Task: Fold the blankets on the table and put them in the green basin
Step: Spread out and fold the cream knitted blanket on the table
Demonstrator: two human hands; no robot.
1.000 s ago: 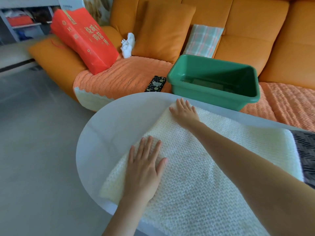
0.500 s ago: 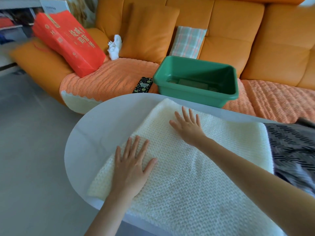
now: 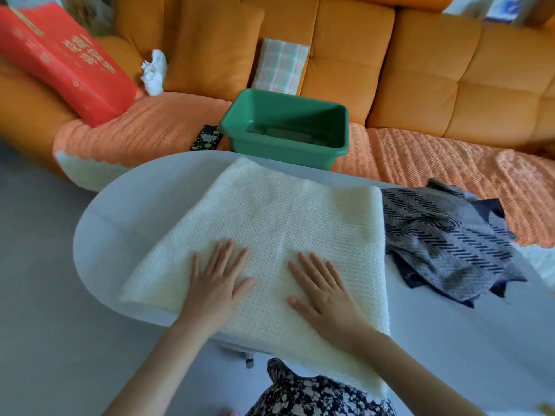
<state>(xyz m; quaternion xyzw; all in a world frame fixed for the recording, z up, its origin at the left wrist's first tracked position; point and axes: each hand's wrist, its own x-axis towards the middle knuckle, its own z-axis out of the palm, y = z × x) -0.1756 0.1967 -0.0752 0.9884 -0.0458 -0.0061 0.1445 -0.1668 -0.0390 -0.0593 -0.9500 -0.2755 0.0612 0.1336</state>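
Note:
A cream knitted blanket (image 3: pixel 270 223) lies folded flat across the white oval table (image 3: pixel 126 223), its near edge hanging over the table's front. My left hand (image 3: pixel 214 283) presses on it with fingers spread. My right hand (image 3: pixel 322 292) rests flat on it just to the right. A crumpled grey and navy patterned blanket (image 3: pixel 444 238) lies in a heap on the table to the right, touching the cream one. The green basin (image 3: pixel 285 127) stands on the sofa seat beyond the table's far edge and looks empty.
The orange sofa (image 3: pixel 435 70) runs along the back, with a red bag (image 3: pixel 66 61), a white cloth (image 3: pixel 154 70), a plaid cushion (image 3: pixel 280 67) and a dark patterned case (image 3: pixel 207 138) on it. Grey floor (image 3: pixel 36 295) lies to the left.
My right hand has slid back from the blanket's far part toward me and now lies beside the left hand. The view has swung right, showing more of the grey patterned blanket.

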